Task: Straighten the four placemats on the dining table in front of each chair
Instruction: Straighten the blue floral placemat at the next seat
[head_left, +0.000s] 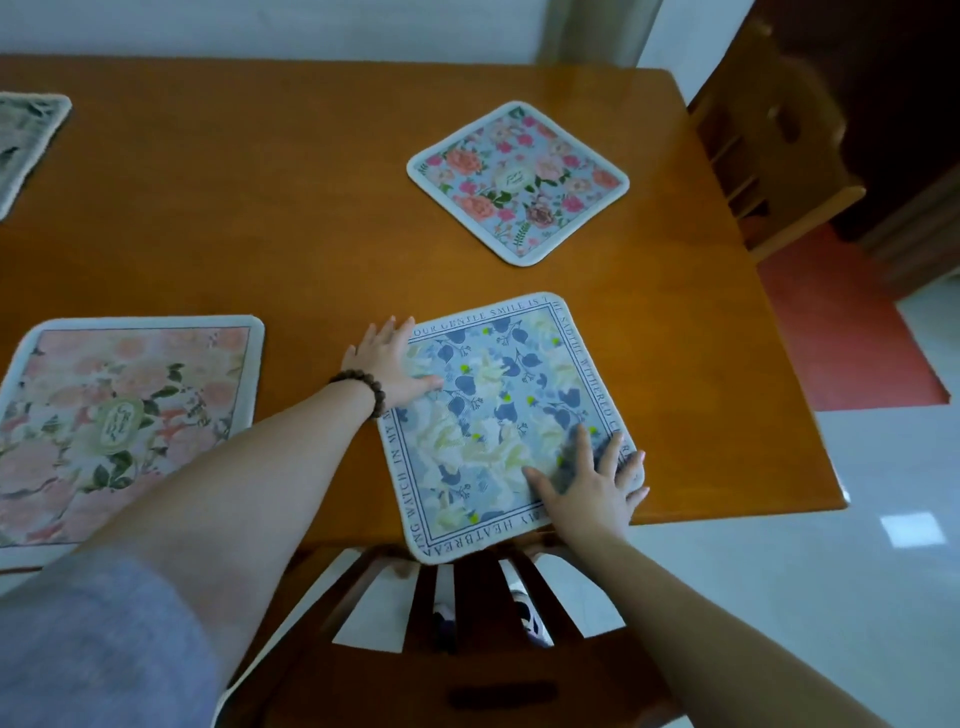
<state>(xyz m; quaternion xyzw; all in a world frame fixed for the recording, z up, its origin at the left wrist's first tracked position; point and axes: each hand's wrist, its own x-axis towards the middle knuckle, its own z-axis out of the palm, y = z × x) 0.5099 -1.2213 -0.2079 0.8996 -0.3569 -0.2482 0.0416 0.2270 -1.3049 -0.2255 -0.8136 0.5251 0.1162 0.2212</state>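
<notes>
I have both palms flat on the blue mat (506, 423), fingers spread, pinching nothing: my left hand (389, 364) presses its far-left corner and my right hand (592, 480) presses its near-right corner. The mat lies on the table (291, 218) directly above the chair (467, 623) I am standing behind, and it sits askew against the table edge, its near-left corner poking out over that edge while the right side angles away.

That skew is what the coming move turns on, as I judge it. My hands sit on opposite corners of the mat, so pushing one away while drawing the other toward me should spin it square (a slide, not a lift), then a small nudge away from the chair would bring the overhanging corner back onto the wood.

Beyond the blue mat, the rose mat (518, 182) lies turned like a diamond and wants the same treatment. Left of the blue mat, the peach mat (130, 415) looks roughly square to the edge. A fourth mat (26, 140) barely shows far to the left of it.
</notes>
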